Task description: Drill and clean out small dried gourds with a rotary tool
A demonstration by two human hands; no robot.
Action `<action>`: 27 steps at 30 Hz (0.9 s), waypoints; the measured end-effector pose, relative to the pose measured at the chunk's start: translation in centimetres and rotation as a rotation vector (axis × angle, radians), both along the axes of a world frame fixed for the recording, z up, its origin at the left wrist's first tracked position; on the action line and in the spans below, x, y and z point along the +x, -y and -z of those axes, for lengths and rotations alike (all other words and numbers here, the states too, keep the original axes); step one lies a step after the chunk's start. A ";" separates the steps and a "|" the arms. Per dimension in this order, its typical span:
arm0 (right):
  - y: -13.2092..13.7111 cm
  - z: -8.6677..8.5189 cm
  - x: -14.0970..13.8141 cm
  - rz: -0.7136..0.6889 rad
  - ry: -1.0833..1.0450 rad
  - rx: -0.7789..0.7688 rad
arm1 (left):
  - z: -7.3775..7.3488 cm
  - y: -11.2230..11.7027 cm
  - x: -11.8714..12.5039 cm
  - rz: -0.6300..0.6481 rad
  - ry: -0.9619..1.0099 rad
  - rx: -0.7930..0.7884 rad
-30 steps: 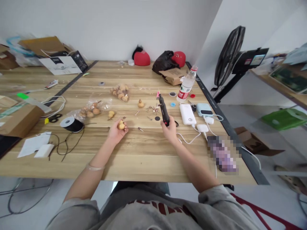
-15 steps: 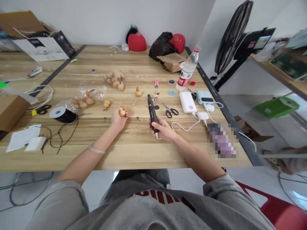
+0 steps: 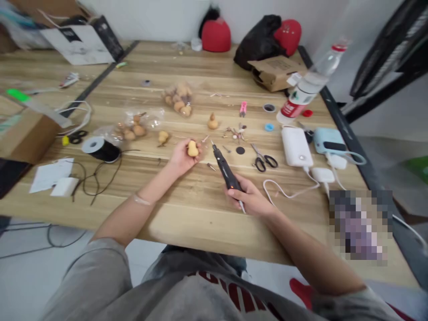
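My left hand [image 3: 183, 158] is closed around a small tan gourd [image 3: 192, 148], its rounded side facing up. In my right hand [image 3: 247, 195] is a black pen-shaped rotary tool [image 3: 225, 169], with an orange light near my thumb and a white cable at its rear. The tool's tip points up and left, a short gap to the right of the gourd. A small loose bit [image 3: 211, 166] lies between the hands. Another small gourd [image 3: 212, 121] stands on the table beyond them, and one more [image 3: 163, 137] lies left of my left hand.
Black-handled scissors [image 3: 264, 160], scattered small bits [image 3: 236, 133] and a white power bank [image 3: 297, 146] lie to the right. A water bottle [image 3: 309, 87] stands behind. Bagged gourds [image 3: 180, 98] and a spool of black cord [image 3: 101, 149] are at the left.
The camera view has tilted and shifted. The rotary tool now leans further left, toward the gourd, and its orange light shows. My left hand has turned the gourd more upright.
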State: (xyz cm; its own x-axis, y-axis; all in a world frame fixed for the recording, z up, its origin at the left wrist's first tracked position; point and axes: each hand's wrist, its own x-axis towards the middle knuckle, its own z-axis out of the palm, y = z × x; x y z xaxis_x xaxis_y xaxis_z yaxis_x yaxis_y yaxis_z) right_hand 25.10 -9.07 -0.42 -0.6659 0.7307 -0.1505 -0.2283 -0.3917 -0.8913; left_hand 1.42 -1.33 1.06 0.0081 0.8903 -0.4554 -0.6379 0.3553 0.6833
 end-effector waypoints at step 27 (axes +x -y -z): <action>0.2 -0.2 0.5 -0.029 0.198 -0.026 | 0.4 0.1 -0.4 0.069 0.095 -0.016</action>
